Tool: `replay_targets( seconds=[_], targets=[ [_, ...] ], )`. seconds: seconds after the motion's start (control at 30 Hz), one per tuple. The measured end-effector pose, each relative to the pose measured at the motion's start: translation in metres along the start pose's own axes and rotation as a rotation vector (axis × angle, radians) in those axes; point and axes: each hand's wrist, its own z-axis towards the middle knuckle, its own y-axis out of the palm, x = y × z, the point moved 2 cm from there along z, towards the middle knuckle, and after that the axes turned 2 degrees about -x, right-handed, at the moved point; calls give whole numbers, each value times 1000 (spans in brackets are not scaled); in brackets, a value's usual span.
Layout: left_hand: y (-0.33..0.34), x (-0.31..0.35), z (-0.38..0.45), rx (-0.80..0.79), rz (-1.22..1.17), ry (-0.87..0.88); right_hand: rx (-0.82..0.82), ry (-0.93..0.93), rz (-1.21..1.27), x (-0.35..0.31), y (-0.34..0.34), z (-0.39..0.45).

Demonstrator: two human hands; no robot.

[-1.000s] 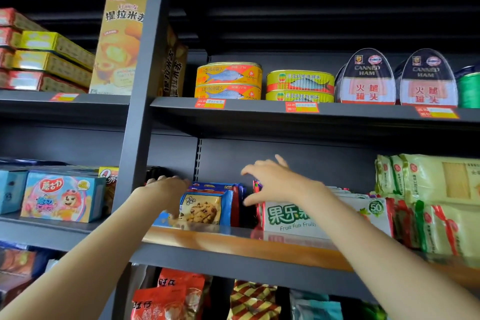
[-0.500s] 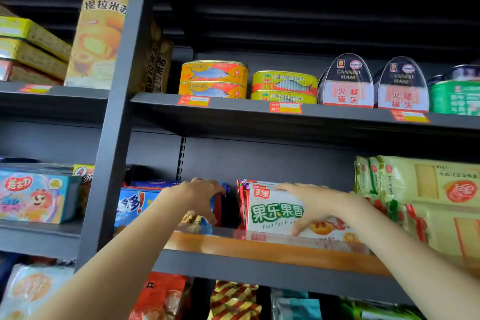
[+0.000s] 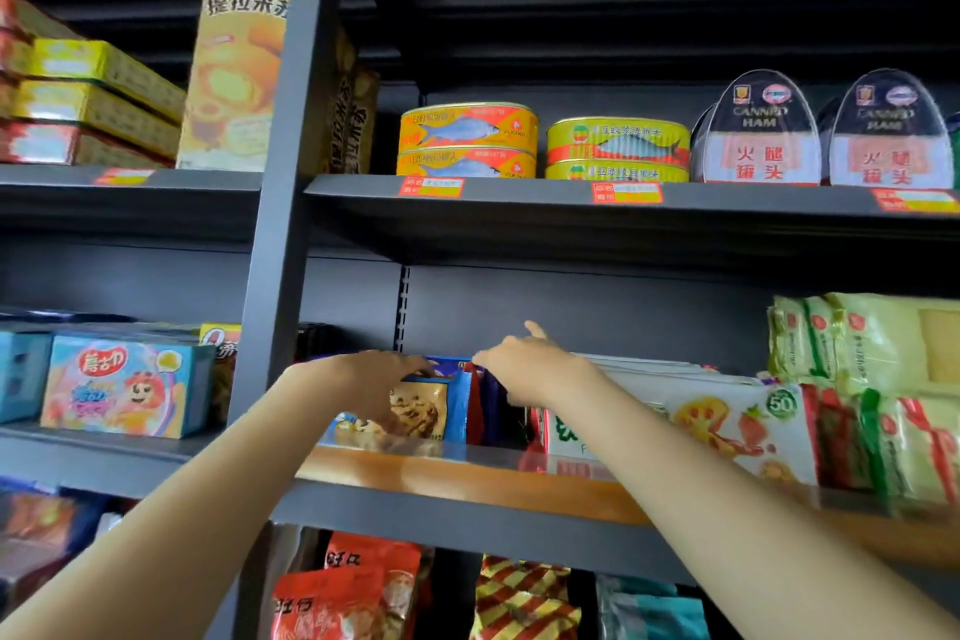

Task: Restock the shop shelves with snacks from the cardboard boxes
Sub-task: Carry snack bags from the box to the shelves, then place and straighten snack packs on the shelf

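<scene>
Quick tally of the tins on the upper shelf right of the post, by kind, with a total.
Orange fish tins: 2, stacked
Yellow fish tins: 2, stacked
Canned ham tins: 2 fronts side by side; any behind them can't be counted
Total: 6 visible
A green item cut off at the right edge is left out.

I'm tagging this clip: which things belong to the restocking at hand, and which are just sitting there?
In hand: left hand on blue cookie packs; right hand at white fruit-snack packs.
Just sitting: fish tins, canned ham, green packs, tall yellow box.
</scene>
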Motion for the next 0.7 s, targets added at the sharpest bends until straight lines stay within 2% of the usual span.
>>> replay_targets(
  seconds=[0.13, 0.33, 0.7],
  targets=[
    [1, -13, 0, 9, 23, -10, 1, -8, 169, 3, 2, 23],
    [-1, -21, -2, -4, -98, 60, 65, 27, 376, 2, -8, 27],
    [1, -13, -2, 36, -147, 83, 98, 68, 285, -3, -9, 31]
  ],
)
